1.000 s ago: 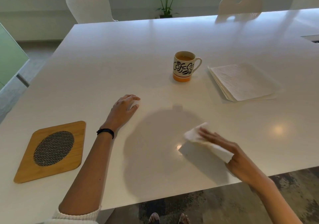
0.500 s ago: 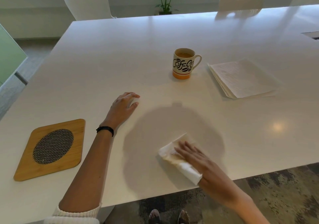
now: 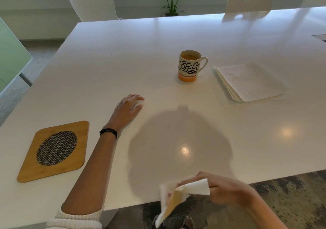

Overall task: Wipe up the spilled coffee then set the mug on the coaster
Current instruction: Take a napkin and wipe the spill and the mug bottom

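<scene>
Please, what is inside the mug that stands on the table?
Inside the mug there is light brown coffee, with its surface a little below the rim. The liquid covers the bottom of the mug, so nothing beneath it can be seen.

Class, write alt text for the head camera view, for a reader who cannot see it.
The right hand holds a coffee-stained napkin at the near edge of the white table; the left hand rests on it. The mug stands apart from the wooden coaster, beside a stack of napkins.
</scene>
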`<state>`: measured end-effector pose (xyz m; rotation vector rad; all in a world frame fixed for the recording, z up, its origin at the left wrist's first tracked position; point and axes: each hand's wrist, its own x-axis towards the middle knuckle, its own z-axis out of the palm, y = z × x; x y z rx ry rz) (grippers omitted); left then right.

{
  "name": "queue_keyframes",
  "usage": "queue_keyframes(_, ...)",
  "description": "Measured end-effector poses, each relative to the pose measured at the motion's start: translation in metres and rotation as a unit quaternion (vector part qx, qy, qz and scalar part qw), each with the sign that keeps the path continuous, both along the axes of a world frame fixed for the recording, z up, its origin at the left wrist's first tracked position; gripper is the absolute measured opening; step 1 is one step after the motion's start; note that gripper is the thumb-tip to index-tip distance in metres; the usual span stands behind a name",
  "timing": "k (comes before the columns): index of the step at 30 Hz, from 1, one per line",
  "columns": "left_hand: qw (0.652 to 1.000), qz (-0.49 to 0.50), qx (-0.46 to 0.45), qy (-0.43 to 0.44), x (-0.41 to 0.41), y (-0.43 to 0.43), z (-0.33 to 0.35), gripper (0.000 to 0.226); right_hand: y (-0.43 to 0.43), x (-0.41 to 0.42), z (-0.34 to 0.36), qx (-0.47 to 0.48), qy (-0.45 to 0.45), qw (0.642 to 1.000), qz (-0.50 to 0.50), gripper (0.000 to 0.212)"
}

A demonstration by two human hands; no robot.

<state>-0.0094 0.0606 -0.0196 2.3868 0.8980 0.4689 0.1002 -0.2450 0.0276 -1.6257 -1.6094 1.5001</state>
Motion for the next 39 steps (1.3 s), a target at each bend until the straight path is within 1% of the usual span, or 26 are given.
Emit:
queue_keyframes(1, 1.0, -0.001, -0.001, 0.001, 0.0, 0.0, 0.0, 0.025, -0.002, 0.01, 0.002, -0.04, 0.012, 0.999, -0.008, 0.032)
queue_keyframes(2, 1.0, -0.003, -0.005, 0.002, 0.0, 0.0, 0.001, 0.026, -0.006, 0.021, 0.001, -0.068, 0.017, 0.997, -0.027, 0.022)
queue_keyframes(3, 1.0, -0.003, -0.011, 0.001, 0.0, -0.001, 0.002, 0.027, -0.011, 0.032, 0.0, -0.08, 0.019, 0.995, -0.06, 0.017)
queue_keyframes(4, 1.0, -0.001, -0.018, -0.002, 0.0, -0.001, 0.002, 0.03, -0.015, 0.042, -0.002, -0.075, 0.027, 0.993, -0.091, 0.032)
queue_keyframes(6, 0.999, 0.003, -0.031, -0.01, 0.001, -0.001, 0.004, 0.031, -0.023, 0.065, -0.007, -0.065, 0.058, 0.981, -0.174, 0.077)
queue_keyframes(7, 0.999, 0.0, -0.036, -0.013, 0.003, 0.001, 0.005, 0.029, -0.026, 0.075, -0.005, -0.057, 0.068, 0.97, -0.227, 0.089)
queue_keyframes(8, 0.999, -0.007, -0.042, -0.012, 0.005, 0.002, 0.005, 0.027, -0.027, 0.083, 0.0, -0.037, 0.082, 0.96, -0.266, 0.093)
queue_keyframes(10, 0.998, -0.028, -0.051, 0.009, 0.012, 0.004, 0.008, 0.029, -0.025, 0.096, 0.01, 0.015, 0.088, 0.944, -0.317, 0.094)
queue_keyframes(12, 0.996, -0.046, -0.058, 0.056, 0.02, 0.006, 0.013, 0.034, -0.022, 0.107, 0.011, 0.051, 0.077, 0.933, -0.347, 0.094)
queue_keyframes(14, 0.991, -0.057, -0.071, 0.093, 0.03, 0.007, 0.018, 0.039, -0.017, 0.114, 0.007, 0.08, 0.081, 0.914, -0.389, 0.095)
queue_keyframes(15, 0.989, -0.063, -0.081, 0.102, 0.036, 0.007, 0.02, 0.04, -0.014, 0.118, 0.003, 0.089, 0.095, 0.9, -0.416, 0.093)
queue_keyframes(16, 0.988, -0.069, -0.089, 0.105, 0.042, 0.007, 0.022, 0.041, -0.009, 0.121, 0.0, 0.094, 0.114, 0.885, -0.442, 0.085)
queue_keyframes(18, 0.987, -0.085, -0.096, 0.101, 0.057, 0.005, 0.027, 0.041, 0.0, 0.123, -0.002, 0.095, 0.143, 0.855, -0.49, 0.054)
queue_keyframes(19, 0.986, -0.091, -0.095, 0.098, 0.065, 0.004, 0.029, 0.041, 0.004, 0.125, -0.004, 0.099, 0.151, 0.839, -0.513, 0.049)
queue_keyframes(21, 0.986, -0.101, -0.093, 0.092, 0.082, 0.003, 0.033, 0.041, 0.013, 0.129, -0.007, 0.109, 0.17, 0.821, -0.534, 0.064)
queue_keyframes(22, 0.986, -0.106, -0.091, 0.09, 0.09, 0.002, 0.036, 0.041, 0.016, 0.131, -0.006, 0.11, 0.176, 0.817, -0.538, 0.061)
queue_keyframes(24, 0.985, -0.116, -0.092, 0.084, 0.105, 0.001, 0.039, 0.042, 0.02, 0.136, -0.005, 0.116, 0.183, 0.808, -0.548, 0.022)
queue_keyframes(25, 0.985, -0.12, -0.095, 0.079, 0.112, 0.0, 0.04, 0.043, 0.021, 0.138, -0.004, 0.121, 0.184, 0.803, -0.553, 0.011)
queue_keyframes(28, 0.985, -0.125, -0.099, 0.062, 0.129, -0.003, 0.042, 0.048, 0.026, 0.144, -0.002, 0.129, 0.183, 0.802, -0.553, 0.016)
queue_keyframes(31, 0.986, -0.118, -0.104, 0.048, 0.142, -0.008, 0.045, 0.059, 0.027, 0.15, -0.003, 0.12, 0.211, 0.804, -0.543, 0.019)
queue_keyframes(32, 0.987, -0.113, -0.106, 0.041, 0.146, -0.009, 0.045, 0.062, 0.027, 0.152, -0.003, 0.107, 0.212, 0.813, -0.532, 0.034)
queue_keyframes(33, 0.988, -0.107, -0.109, 0.033, 0.149, -0.009, 0.046, 0.065, 0.026, 0.152, -0.003, 0.084, 0.201, 0.827, -0.518, 0.056)
queue_keyframes(34, 0.988, -0.102, -0.112, 0.029, 0.152, -0.009, 0.045, 0.068, 0.026, 0.152, -0.004, 0.06, 0.178, 0.839, -0.511, 0.07)
queue_keyframes(35, 0.988, -0.099, -0.116, 0.027, 0.154, -0.008, 0.044, 0.071, 0.025, 0.152, -0.006, 0.044, 0.162, 0.845, -0.507, 0.069)
queue_keyframes(37, 0.988, -0.091, -0.127, 0.02, 0.159, -0.006, 0.041, 0.076, 0.026, 0.15, -0.007, 0.029, 0.155, 0.844, -0.513, 0.043)
queue_keyframes(39, 0.985, -0.078, -0.154, 0.002, 0.164, -0.002, 0.038, 0.082, 0.028, 0.148, -0.008, 0.027, 0.135, 0.843, -0.52, 0.029)
